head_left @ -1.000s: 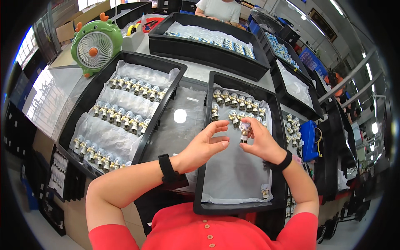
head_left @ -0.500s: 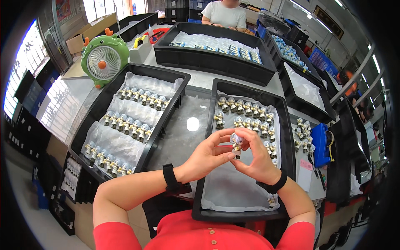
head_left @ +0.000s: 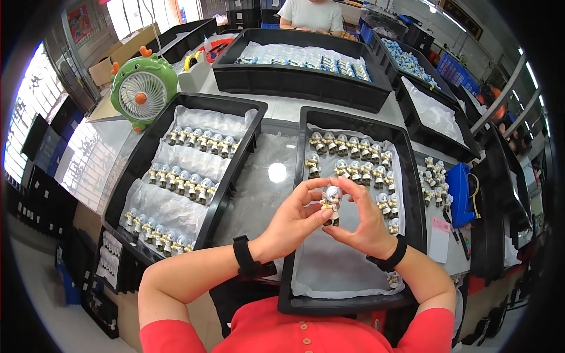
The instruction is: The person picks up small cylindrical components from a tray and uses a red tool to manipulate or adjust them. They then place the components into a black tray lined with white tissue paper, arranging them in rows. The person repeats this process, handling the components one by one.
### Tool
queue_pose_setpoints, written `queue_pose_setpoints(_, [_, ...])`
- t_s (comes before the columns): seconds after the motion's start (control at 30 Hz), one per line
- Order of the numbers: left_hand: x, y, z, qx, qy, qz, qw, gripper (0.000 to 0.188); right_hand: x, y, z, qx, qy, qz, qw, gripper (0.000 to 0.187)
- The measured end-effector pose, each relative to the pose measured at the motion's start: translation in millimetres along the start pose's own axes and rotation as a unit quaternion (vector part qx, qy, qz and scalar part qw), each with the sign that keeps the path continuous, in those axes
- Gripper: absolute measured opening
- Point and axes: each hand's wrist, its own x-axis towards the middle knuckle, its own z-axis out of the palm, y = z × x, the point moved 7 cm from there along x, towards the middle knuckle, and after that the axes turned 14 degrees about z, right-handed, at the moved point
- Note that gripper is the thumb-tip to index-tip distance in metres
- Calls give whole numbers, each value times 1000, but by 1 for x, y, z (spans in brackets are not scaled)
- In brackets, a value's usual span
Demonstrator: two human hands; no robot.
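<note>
Both my hands hold one small figurine with pale lilac-white hair, a white and gold outfit and dark feet, upright above the right tray. My left hand pinches its side between thumb and fingers. My right hand curves round the other side, with fingertips at the head and thumb by the feet. Beneath them lies the black right tray, lined with white sheet, where similar figurines stand in rows at the far end and right side. Rows of the same figurines fill the black left tray.
A green fan stands at the far left. Across the back is a black tray of blue-and-white pieces, with a person beyond. Loose figurines, a blue container and pens lie to the right.
The figurine has turned in my fingers, so its front now faces the view more fully. My hands stay over the right tray, and the whole view has shifted slightly.
</note>
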Motion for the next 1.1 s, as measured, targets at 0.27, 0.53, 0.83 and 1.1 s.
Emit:
queue_pose_setpoints(0.27, [-2,-5,-3,-50,1,-13,999,44,-2,4,4,49,-18,33,998,81])
queue_pose_setpoints(0.53, [-2,-3,5,-6,-68,-41,997,40,-5,-24,-6,-59,48,-79,994,79])
queue_pose_setpoints(0.83, [-5,-5,12,-216,-55,-131,966,43,-10,-17,0,43,42,-57,997,92])
queue_pose_setpoints(1.1, [-5,-2,12,-221,-53,-131,965,43,-9,-16,-3,19,53,-45,997,96])
